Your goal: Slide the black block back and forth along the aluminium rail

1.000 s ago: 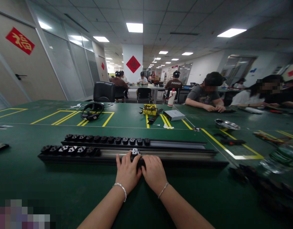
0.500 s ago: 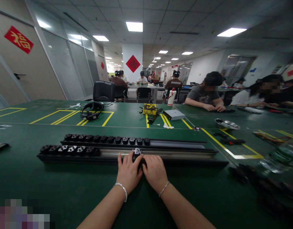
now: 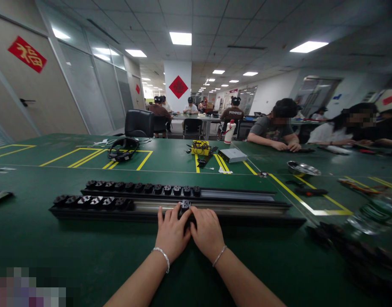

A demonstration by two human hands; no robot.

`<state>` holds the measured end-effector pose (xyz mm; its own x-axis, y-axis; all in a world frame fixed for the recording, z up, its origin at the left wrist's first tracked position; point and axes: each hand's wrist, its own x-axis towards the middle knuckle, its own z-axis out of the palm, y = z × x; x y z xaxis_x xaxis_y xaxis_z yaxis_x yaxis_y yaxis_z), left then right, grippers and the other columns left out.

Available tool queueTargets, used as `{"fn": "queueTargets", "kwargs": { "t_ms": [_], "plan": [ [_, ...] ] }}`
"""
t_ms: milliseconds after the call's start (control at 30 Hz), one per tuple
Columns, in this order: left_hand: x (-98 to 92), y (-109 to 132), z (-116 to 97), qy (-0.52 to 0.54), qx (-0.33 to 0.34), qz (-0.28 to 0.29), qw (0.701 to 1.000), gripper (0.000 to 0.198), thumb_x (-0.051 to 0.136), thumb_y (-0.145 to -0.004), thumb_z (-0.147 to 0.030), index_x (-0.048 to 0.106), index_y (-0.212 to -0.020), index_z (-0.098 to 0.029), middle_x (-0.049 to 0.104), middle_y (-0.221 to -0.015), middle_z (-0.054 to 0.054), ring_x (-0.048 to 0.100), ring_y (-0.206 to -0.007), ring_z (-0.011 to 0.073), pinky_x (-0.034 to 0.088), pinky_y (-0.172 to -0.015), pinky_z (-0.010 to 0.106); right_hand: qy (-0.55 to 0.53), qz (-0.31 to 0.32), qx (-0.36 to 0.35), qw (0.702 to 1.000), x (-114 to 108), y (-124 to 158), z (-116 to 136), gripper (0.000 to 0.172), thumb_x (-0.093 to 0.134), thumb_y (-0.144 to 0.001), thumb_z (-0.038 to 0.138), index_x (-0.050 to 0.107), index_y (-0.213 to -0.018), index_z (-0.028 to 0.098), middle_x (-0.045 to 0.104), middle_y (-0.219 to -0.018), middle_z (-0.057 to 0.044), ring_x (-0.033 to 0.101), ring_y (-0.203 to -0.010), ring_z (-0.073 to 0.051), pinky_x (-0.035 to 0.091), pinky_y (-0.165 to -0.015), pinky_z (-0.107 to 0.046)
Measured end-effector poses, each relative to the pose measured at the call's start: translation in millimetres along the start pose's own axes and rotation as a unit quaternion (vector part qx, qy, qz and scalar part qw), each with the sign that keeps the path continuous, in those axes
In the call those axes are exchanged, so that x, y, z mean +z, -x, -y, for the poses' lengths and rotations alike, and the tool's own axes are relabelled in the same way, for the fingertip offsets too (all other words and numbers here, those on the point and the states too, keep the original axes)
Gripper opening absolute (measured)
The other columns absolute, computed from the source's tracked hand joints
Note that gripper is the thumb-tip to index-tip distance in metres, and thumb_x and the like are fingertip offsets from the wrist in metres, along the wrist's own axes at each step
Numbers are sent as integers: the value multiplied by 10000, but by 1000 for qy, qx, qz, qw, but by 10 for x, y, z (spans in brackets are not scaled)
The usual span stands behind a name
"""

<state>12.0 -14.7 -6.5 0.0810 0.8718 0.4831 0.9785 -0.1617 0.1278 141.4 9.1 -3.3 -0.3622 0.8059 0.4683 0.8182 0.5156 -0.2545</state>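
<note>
Two long black rails lie across the green table. The near rail [image 3: 247, 209] has several black socket modules [image 3: 93, 201] seated at its left end; the far rail [image 3: 237, 194] carries a longer row [image 3: 141, 187]. My left hand [image 3: 172, 232] and my right hand [image 3: 207, 232] rest side by side against the near rail. Their fingertips pinch a small black socket module [image 3: 185, 206] sitting in the rail's channel between them. Both hands have fingers curled onto it.
A black headset [image 3: 123, 148], a yellow cable bundle [image 3: 200, 147] and a grey box [image 3: 232, 154] lie farther back. A metal bowl [image 3: 303, 168] and a plastic bottle [image 3: 371, 213] stand right. Dark parts [image 3: 343, 245] pile at the near right. Other people sit at the right and at far tables.
Both hands and the module between them have shifted slightly to the right along the near rail. Everything else stays put.
</note>
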Motion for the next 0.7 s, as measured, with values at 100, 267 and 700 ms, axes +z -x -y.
{"fn": "queueTargets", "kwargs": {
  "t_ms": [100,267,700],
  "plan": [
    [0,-1,-2,14,5,-2,1000,421,510,-728,-274,504,-1148,-304,504,-1233,56,468,-1050,245,122,-1028,548,4,5,3,1000,-4,-6,6,381,489,-749,190,499,-1129,192,605,-1032,-56,501,-973,-171,284,-941,-337],
    [7,-8,22,49,2,-15,999,310,499,-721,-249,528,-1024,-191,549,-1190,78,487,-1038,238,136,-1043,525,4,10,5,1000,-7,-12,5,346,484,-756,202,518,-1100,192,611,-1004,-56,504,-961,-177,284,-941,-338],
    [-81,-51,205,43,7,-32,999,264,484,-723,-219,578,-968,-241,556,-1076,62,475,-1042,228,303,-970,445,-10,11,-10,1000,-74,-2,-13,308,470,-755,158,533,-1037,264,603,-951,-8,506,-926,-144,258,-963,-338]
  ]
}}
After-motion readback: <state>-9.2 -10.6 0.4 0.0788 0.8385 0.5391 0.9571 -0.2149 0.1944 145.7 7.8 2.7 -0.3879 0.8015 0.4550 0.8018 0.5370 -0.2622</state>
